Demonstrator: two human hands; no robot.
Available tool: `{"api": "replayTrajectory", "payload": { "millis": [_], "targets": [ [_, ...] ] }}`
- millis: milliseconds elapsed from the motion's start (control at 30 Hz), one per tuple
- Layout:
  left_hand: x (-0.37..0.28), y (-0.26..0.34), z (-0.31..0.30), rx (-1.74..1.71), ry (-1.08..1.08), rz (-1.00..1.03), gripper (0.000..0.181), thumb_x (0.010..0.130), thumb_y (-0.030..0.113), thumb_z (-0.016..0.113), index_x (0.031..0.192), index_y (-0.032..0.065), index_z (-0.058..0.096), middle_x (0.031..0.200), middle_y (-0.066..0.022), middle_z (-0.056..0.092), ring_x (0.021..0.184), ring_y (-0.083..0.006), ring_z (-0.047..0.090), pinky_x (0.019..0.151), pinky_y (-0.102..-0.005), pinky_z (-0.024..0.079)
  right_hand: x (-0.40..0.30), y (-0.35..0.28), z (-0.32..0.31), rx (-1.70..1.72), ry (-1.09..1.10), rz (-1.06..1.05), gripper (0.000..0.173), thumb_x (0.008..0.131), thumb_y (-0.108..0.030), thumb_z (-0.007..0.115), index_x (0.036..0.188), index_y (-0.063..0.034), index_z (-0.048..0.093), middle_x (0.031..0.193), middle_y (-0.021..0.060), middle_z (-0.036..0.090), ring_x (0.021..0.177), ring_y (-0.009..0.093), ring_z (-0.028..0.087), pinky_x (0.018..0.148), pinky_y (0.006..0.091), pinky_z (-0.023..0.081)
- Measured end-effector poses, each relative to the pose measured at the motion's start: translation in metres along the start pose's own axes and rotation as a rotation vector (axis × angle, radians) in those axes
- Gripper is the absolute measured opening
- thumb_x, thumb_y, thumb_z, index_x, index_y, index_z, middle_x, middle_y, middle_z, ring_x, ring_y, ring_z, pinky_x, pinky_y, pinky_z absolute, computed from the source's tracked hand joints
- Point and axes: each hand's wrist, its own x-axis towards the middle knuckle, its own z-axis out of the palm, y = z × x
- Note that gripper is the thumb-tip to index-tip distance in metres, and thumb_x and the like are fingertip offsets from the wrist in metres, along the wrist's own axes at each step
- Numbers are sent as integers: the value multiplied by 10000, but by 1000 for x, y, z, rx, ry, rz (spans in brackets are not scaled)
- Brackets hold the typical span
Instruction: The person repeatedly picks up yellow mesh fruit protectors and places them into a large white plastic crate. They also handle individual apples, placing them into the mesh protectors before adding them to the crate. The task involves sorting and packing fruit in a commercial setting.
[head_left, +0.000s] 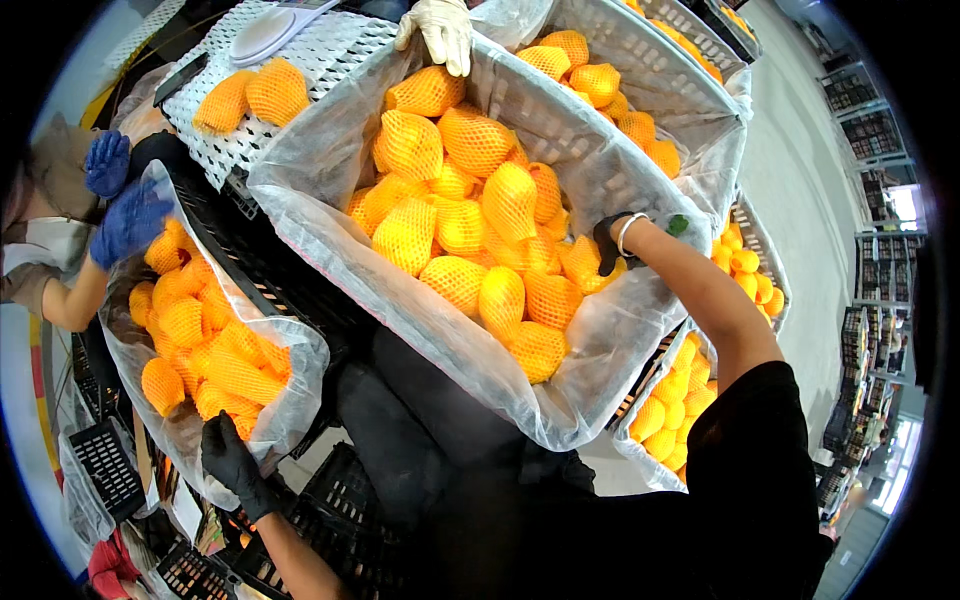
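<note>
A large lined crate (480, 360) stands before me, holding many fruits in orange foam nets (510, 202). My right hand (615, 240), in a black glove with a bracelet at the wrist, reaches inside its right end and touches a netted fruit (589, 264). At the lower left, my left hand (229, 454), also black-gloved, is at the near edge of a smaller lined crate (300, 360) of orange-netted pieces (232, 367). Its fingertips meet the liner beside the pieces; whether they grip anything cannot be told.
A co-worker's blue-gloved hands (124, 225) are over the left crate. Another person's white-gloved hand (442, 34) rests on the big crate's far rim. Two netted fruits (277, 91) and a white scale (262, 34) lie on the foam-covered surface. More filled crates (720, 120) stand right.
</note>
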Motion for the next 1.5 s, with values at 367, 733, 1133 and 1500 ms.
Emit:
{"api": "replayTrajectory", "payload": {
  "millis": [367,733,1133,1500],
  "targets": [
    [0,2,0,-45,4,45,160,830,98,595,818,-62,594,749,-97,627,686,-154,561,657,-277,447,16,-94,-56,512,565,126,817,655,-550,648,1187,32,433,1146,237,532,1044,331,540,851,391,448],
    [0,-6,-2,-40,5,8,142,823,82,602,868,-52,615,797,-101,641,725,-159,576,694,-284,457,-31,-13,-42,657,714,-5,655,614,-366,695,1169,-71,510,1085,172,580,1010,311,549,859,362,422],
    [-71,244,120,-320,-798,534,290,746,83,623,1020,-4,587,936,-157,616,882,-289,588,811,-337,446,-52,13,22,545,416,-26,664,593,-287,650,1203,-79,488,1115,187,570,1025,333,546,872,364,430],
    [-119,289,291,813,-1351,631,312,637,277,699,860,60,684,864,-170,650,808,-287,636,668,-379,501,-52,5,13,500,304,25,687,626,-299,635,1250,-85,447,1156,160,549,1052,311,532,889,357,415]
  ]
}}
